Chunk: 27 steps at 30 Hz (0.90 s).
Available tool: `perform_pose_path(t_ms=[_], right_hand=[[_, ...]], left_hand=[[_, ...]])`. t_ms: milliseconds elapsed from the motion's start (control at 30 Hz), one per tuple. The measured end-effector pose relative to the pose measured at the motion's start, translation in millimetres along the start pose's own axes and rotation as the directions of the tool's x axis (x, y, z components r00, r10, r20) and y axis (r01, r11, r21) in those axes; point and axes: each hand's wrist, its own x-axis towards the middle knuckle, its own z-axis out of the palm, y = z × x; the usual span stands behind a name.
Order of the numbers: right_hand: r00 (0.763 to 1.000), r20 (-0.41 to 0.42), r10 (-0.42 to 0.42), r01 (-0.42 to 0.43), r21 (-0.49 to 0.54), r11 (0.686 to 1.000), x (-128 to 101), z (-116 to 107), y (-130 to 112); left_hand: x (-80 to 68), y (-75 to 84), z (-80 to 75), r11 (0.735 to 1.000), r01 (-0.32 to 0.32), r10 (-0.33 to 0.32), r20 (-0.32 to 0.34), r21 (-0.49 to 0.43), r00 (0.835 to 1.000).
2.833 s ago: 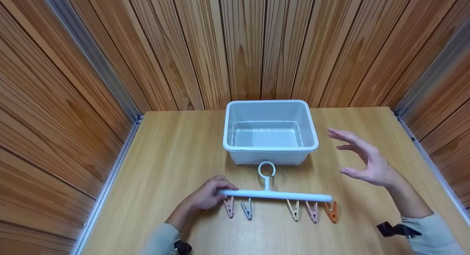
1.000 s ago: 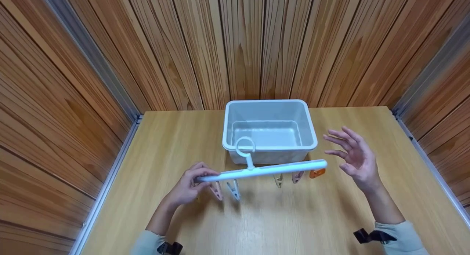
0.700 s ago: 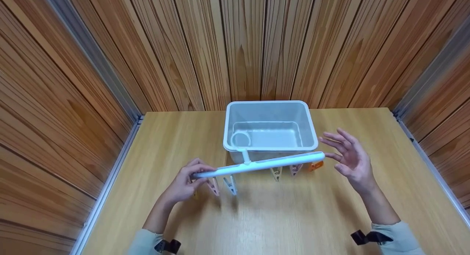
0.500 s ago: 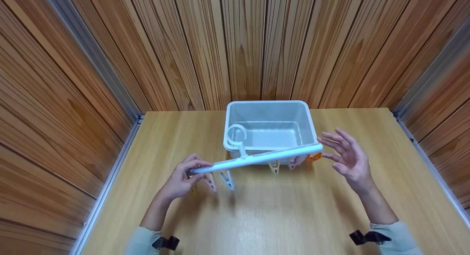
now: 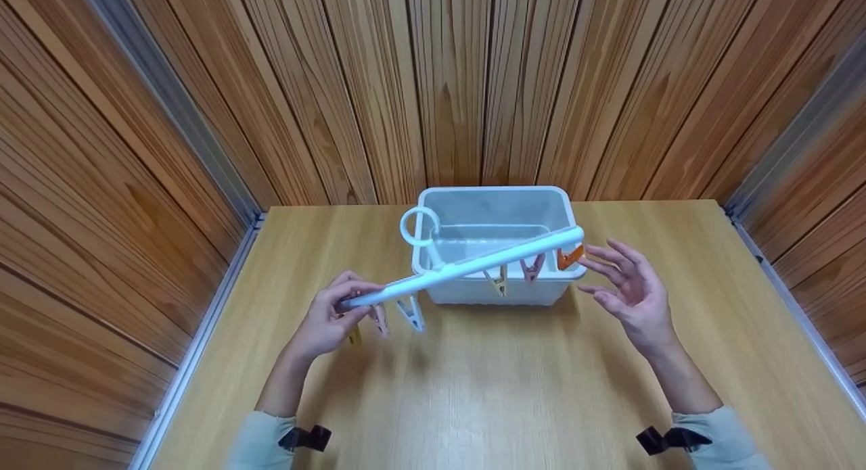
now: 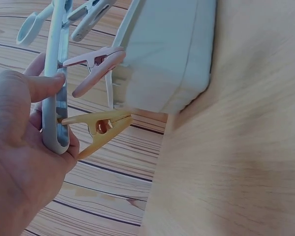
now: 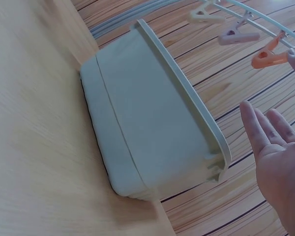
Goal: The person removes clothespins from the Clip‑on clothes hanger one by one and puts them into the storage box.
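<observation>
Our left hand pinches the peg hanger at its end; light, rigid plastic, pegs dangling, best steadied mid-bar. Our right hand hovers spread beside its far tip.

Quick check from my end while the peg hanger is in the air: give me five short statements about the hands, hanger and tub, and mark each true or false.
1. The left hand grips one end of the white peg hanger. True.
2. The right hand is closed around the hanger's other end. False: its fingers are spread, beside the end by the orange peg, with no grip visible.
3. The hanger lies flat on the wooden table. False: it is lifted and tilted, its far end over the white plastic tub.
4. A yellow peg hangs nearest the left hand's end of the bar. True.
5. The tub holds folded laundry. False: nothing shows inside it.
</observation>
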Motion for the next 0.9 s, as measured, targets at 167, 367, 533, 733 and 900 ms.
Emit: perform_pose_path(t_ms=[167,367,533,733,900], right_hand=[[1.0,0.017,0.005,-0.005,0.024,1.0,3.6,3.5,3.4],[1.0,0.002,0.012,-0.012,0.029,0.999,10.3,7.5,3.3],[0.998,-0.049,0.025,-0.025,-0.009,1.0,17.3,13.6,0.6],[0.994,-0.1,0.04,-0.041,-0.013,0.999,23.8,20.5,-2.8],[0.99,-0.134,0.039,-0.041,-0.012,0.999,27.3,24.2,-4.5]], left_hand=[[4.7,0.3,-0.2,1.0,-0.003,0.003,-0.018,-0.003,1.0],[9.6,2.4,1.5,1.0,-0.009,0.009,-0.026,-0.01,1.0],[13.5,1.8,6.3,0.999,-0.025,0.025,-0.018,-0.024,1.0],[17.5,0.5,13.6,0.998,-0.052,0.052,0.005,-0.039,0.999],[18.3,0.3,16.8,0.999,-0.039,0.039,0.008,-0.029,0.999]])
